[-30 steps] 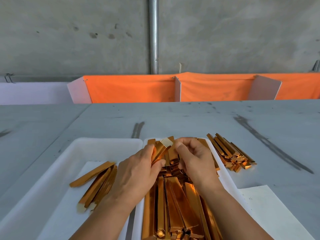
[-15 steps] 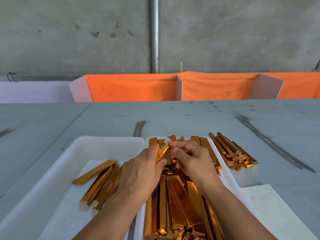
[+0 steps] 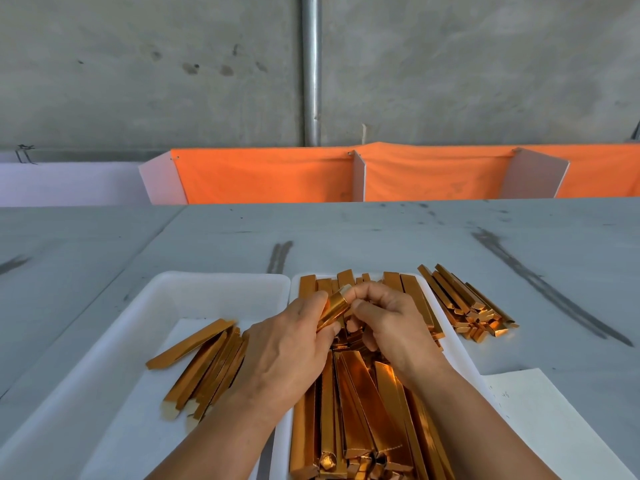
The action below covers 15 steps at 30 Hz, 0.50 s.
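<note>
Left hand [image 3: 287, 355] and right hand [image 3: 391, 327] pinch one gold strip [image 3: 334, 311] over the right tray [image 3: 459, 355]; advise firm left grip, crease flap squarely.

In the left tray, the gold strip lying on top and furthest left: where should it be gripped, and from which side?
Likely pinch the gold strip across its narrow width near its middle, coming from above: it is long and slim, lies uppermost on the pile in the left tray, and nothing covers it.
</note>
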Motion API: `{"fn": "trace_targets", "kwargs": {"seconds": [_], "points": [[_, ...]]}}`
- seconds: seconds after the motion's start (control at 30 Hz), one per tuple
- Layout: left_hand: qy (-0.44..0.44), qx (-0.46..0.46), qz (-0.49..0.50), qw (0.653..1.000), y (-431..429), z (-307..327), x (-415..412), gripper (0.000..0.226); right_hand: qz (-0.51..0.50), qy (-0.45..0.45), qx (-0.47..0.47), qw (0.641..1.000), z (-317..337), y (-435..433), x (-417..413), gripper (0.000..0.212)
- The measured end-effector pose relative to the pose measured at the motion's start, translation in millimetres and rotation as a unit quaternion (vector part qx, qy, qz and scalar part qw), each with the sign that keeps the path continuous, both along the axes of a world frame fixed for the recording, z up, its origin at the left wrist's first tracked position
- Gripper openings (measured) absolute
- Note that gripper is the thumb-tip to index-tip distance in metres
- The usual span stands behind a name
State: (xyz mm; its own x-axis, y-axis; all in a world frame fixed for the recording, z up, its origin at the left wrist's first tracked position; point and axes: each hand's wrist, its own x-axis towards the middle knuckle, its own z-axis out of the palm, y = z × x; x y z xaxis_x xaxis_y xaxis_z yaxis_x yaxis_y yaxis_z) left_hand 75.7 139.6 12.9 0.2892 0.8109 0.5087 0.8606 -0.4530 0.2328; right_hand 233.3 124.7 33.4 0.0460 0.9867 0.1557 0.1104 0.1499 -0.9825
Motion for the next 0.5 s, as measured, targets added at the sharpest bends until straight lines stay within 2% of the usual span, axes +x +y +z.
{"fn": "trace_targets", "kwargs": {"seconds": [0.1,0.23,0.5], "points": [[-0.010,-0.003,-0.014,1.000,0.0,-0.3,-0.4,0.038,-0.021,0.043,0.003,0.999,0.5,1.1,0.3,0.019],[-0.009,-0.004,-0.028,1.000,-1.9,0.6,-1.1,0.035,-0.029,0.054,0.024,0.998,-0.5,2.8,2.6,0.015],[0.000,0.002,-0.028,1.000,-3.9,1.3,-0.7,0.034,-0.056,-0.007,0.054,0.997,-6.8,5.1,1.4,0.029]]}}
